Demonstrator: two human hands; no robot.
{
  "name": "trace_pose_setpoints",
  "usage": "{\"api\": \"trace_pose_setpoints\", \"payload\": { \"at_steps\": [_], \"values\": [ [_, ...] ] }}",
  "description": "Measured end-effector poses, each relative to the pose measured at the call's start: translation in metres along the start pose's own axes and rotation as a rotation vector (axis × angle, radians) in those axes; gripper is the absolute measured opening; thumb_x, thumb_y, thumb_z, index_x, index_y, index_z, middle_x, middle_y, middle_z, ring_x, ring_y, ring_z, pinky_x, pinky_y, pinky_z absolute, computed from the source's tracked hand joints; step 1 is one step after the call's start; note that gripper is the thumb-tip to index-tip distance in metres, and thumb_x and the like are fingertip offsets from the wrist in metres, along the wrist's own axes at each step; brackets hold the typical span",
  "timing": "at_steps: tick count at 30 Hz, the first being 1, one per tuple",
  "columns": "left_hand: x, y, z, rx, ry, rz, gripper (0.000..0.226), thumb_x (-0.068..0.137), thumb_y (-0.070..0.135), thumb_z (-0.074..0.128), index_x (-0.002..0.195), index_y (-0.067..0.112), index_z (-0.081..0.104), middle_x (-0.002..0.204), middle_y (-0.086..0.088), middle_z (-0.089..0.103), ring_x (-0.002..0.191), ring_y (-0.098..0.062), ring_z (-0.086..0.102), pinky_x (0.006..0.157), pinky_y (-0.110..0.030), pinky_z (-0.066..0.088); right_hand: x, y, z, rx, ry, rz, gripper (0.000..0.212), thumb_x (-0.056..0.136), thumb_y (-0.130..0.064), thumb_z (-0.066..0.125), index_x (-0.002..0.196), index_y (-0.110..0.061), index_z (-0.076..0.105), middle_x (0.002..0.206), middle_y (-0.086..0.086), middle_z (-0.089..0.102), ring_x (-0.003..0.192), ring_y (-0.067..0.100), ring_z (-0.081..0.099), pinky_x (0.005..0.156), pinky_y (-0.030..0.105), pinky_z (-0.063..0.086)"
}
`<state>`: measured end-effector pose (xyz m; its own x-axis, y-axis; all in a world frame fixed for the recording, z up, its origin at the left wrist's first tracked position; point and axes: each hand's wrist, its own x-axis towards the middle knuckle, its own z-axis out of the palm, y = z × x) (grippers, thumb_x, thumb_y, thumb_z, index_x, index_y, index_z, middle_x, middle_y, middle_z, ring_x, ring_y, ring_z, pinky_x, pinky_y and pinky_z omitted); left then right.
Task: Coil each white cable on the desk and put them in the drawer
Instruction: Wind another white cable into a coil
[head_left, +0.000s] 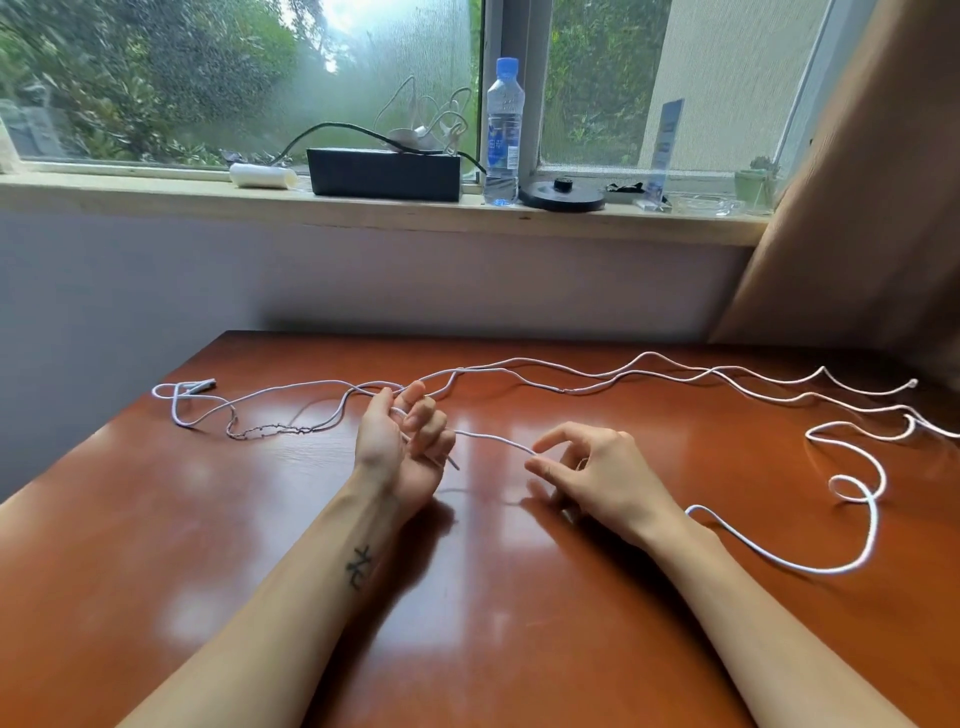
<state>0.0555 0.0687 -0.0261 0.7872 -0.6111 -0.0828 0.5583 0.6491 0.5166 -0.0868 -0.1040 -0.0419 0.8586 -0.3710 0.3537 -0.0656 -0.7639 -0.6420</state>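
Two bare forearms reach out over the glossy red-brown wooden desk. The left hand lies palm up, its fingers curled round a thin white cable whose short free end pokes out below the palm. The right hand pinches the same cable between thumb and forefinger, its other fingers loosely spread. The cable passes under the right wrist and trails off to the right in a wide bend and one small loop on the desk.

Farther back, long white strands snake across nearly the whole width of the desk. How many separate cables they make cannot be told. The drawer is not in view.

The cable looks light and limp, yet the kinks along its length suggest it will spring out of neat turns. Its smooth jacket should slide easily through a loose pinch. The end in the left hand is a sound anchor for winding loops, with the right hand feeding slack. A pull on the tail may drag the crossing strands, so it is best drawn in gently.
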Motion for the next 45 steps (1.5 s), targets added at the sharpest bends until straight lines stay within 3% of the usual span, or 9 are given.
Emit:
{"api": "trace_pose_setpoints", "payload": {
  "at_steps": [6,12,14,16,21,27,33,37,45],
  "values": [
    [0.001,0.001,0.0,-0.099,-0.027,-0.009,0.008,0.094,0.012,0.043,0.087,0.013,0.047,0.066,0.001,0.036,0.039,-0.01,0.024,0.038,-0.021,0.024,-0.002,-0.002,0.004,-0.009,-0.067,-0.031,0.014,0.085,-0.031,0.08,0.088,-0.027,0.067,0.064,-0.006,0.071,0.057,0.013,0.065,0.066,0.031,0.055],
    [0.009,0.002,-0.006,-0.08,0.022,0.047,0.02,0.086,0.006,0.053,0.092,0.018,0.038,0.079,-0.005,0.038,0.048,-0.012,0.03,0.046,-0.022,0.029,-0.007,-0.009,0.004,0.057,-0.161,-0.1,0.008,0.086,-0.028,0.08,0.087,-0.026,0.072,0.055,-0.003,0.065,0.051,0.021,0.057,0.06,0.031,0.048],
    [0.01,0.0,-0.004,-0.023,0.013,0.106,0.023,0.094,0.006,0.048,0.114,0.016,0.049,0.077,-0.003,0.034,0.05,-0.011,0.029,0.049,-0.023,0.028,-0.007,-0.012,0.003,0.097,-0.159,-0.111,0.009,0.086,-0.028,0.081,0.086,-0.023,0.074,0.044,-0.005,0.051,0.044,0.015,0.04,0.052,0.027,0.037],
    [0.012,-0.004,-0.003,0.113,0.047,0.186,0.044,0.103,0.003,0.035,0.143,0.021,0.041,0.07,0.002,0.032,0.051,-0.009,0.028,0.049,-0.022,0.027,-0.008,-0.015,0.001,0.138,-0.158,-0.116,0.007,0.086,-0.027,0.081,0.086,-0.021,0.076,0.042,-0.008,0.043,0.043,0.008,0.033,0.05,0.019,0.03],
    [0.011,-0.014,-0.003,0.628,0.088,0.46,0.045,0.099,-0.005,0.033,0.117,0.023,0.063,0.068,0.002,0.044,0.049,-0.008,0.031,0.048,-0.021,0.03,-0.008,-0.018,0.002,0.189,-0.16,-0.128,0.011,0.088,-0.017,0.078,0.096,-0.025,0.077,0.052,-0.002,0.06,0.047,0.007,0.05,0.055,0.019,0.039],
    [0.011,-0.023,-0.015,1.145,-0.042,0.69,0.026,0.09,0.018,0.036,0.091,0.03,0.058,0.075,0.004,0.05,0.064,-0.013,0.043,0.064,-0.032,0.039,-0.009,-0.021,0.0,0.219,-0.121,-0.115,0.016,0.087,-0.02,0.079,0.101,-0.025,0.074,0.049,-0.004,0.057,0.042,0.009,0.049,0.05,0.016,0.038],
    [0.008,-0.027,-0.018,1.362,-0.119,0.676,0.019,0.099,0.036,0.031,0.095,0.041,0.049,0.086,0.002,0.056,0.066,-0.019,0.051,0.059,-0.04,0.047,-0.008,-0.019,-0.002,0.295,-0.069,-0.121,0.026,0.085,-0.005,0.071,0.096,-0.028,0.074,0.058,-0.004,0.052,0.052,0.012,0.042,0.056,0.023,0.039],
    [0.002,-0.023,-0.017,1.499,-0.103,0.643,0.018,0.095,0.037,0.03,0.097,0.036,0.048,0.088,0.005,0.06,0.08,-0.005,0.054,0.066,-0.019,0.042,-0.007,-0.02,-0.003,0.265,0.041,-0.152,0.036,0.083,0.0,0.063,0.097,-0.031,0.074,0.06,-0.003,0.05,0.053,0.009,0.04,0.055,0.021,0.036],
    [-0.004,-0.019,-0.017,1.617,-0.209,0.5,0.031,0.086,0.053,0.038,0.09,0.031,0.059,0.073,0.009,0.059,0.083,-0.015,0.06,0.086,-0.045,0.048,-0.001,-0.015,-0.009,0.093,0.334,-0.237,0.014,0.092,-0.019,0.074,0.101,-0.029,0.074,0.055,-0.009,0.044,0.05,0.01,0.041,0.055,0.018,0.034]
  ]
}}
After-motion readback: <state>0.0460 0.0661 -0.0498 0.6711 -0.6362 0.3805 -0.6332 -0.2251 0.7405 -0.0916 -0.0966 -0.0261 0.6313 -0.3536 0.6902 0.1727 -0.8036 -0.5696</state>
